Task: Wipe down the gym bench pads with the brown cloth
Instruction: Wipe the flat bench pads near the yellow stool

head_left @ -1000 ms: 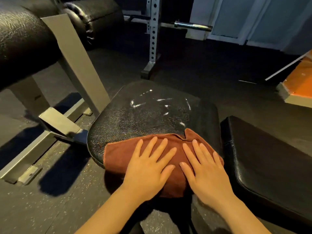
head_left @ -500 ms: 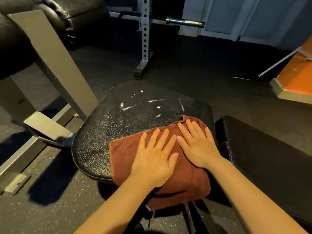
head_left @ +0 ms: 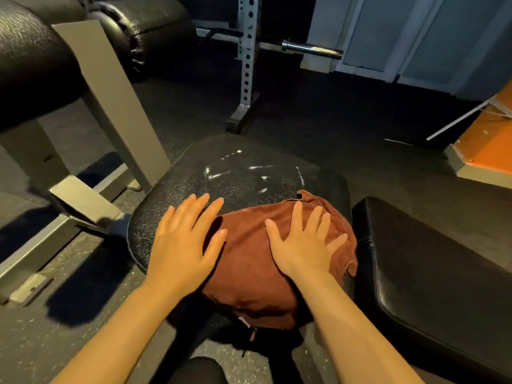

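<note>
No brand, label or writing can be read anywhere; a small pale tag shows at the near hanging edge of the cloth, too small to make out.

The rounded black textured vinyl seat pad (head_left: pixel 238 173) is the landmark. The rust-brown terry cloth (head_left: pixel 249 261) lies bunched over the pad's near right part, its near edge drooping off the pad's front rim and its far corner reaching toward the white scuff marks (head_left: pixel 257 176) on the pad's far half.

The right hand (head_left: pixel 303 242) lies palm down on the cloth at the pad's right side, fingers straight and fanned apart, pointing away from the person, forearm running back toward the lower right. The left hand (head_left: pixel 184 239) is palm down at the pad's near left, fingers straight and slightly spread; its thumb side reaches the cloth's left edge, while its fingers lie over bare vinyl. Whether it presses the pad or hovers just above it cannot be told; it looks slightly blurred.

Just right of the seat pad, across a narrow gap, sits the long black smooth vinyl back pad (head_left: pixel 432 273). Left of the seat pad stand a grey steel frame post (head_left: pixel 110 101) and black roller pads (head_left: pixel 149 20). Beyond the seat pad rise a white perforated rack upright (head_left: pixel 247 51) and a chrome barbell sleeve (head_left: pixel 311 49).
</note>
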Available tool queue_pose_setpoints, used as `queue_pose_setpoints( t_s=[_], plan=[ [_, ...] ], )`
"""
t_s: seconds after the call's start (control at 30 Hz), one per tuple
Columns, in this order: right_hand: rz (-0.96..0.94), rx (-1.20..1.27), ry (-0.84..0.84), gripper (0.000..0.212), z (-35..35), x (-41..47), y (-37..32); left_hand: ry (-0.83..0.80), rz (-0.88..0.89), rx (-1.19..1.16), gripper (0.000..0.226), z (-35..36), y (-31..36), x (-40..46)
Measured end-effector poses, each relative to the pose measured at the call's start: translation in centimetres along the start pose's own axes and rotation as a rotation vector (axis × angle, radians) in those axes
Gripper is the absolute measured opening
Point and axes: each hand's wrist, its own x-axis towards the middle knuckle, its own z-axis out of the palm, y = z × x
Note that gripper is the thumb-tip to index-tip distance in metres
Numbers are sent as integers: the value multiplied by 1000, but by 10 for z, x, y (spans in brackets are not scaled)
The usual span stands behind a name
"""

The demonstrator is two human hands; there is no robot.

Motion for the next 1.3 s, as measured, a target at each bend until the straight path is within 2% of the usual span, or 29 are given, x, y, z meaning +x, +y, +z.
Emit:
queue_pose_setpoints(
  t_s=[0.03, 0.1, 0.2, 0.3, 0.43, 0.57, 0.7, 0.93, 1.1, 1.2, 1.3],
  plan=[
    [-3, -9, 5, 86, -2, 10, 4, -73, -22, 29, 63, 3, -1, 2],
    [-1, -25, 5, 87, -9, 31, 14, -108, -14, 59, 67, 10, -1, 3],
    [-11, -53, 13, 86, -19, 68, 28, 84, 21, 10, 62, 12, -2, -3],
    [-134, -106, 41, 84, -31, 114, 35, 193, 61, 21, 60, 13, -6, -5],
    [-294, -123, 66, 84, -47, 168, 37, 229, 64, 52, 57, 22, -3, 1],
    [-344, -165, 83, 83, -45, 187, 25, 218, 62, 71, 54, 22, -3, 0],
    [-362, -162, 84, 82, -36, 173, 11, 201, 55, 66, 52, 20, -4, 1],
    [-501, -160, 38, 79, -15, 98, -6, 106, -31, 87, 56, 14, -1, 0],
    [-506, -149, 12, 95, -3, 32, -3, 42, -74, 89, 59, 12, -2, 0],
    [-442, -78, 32, 92, -1, 0, 5, 26, -110, 113, 67, 12, -2, -1],
    [-288, -63, 78, 94, 0, -3, 16, -18, -140, 115, 70, 12, -2, 1]
  ],
)
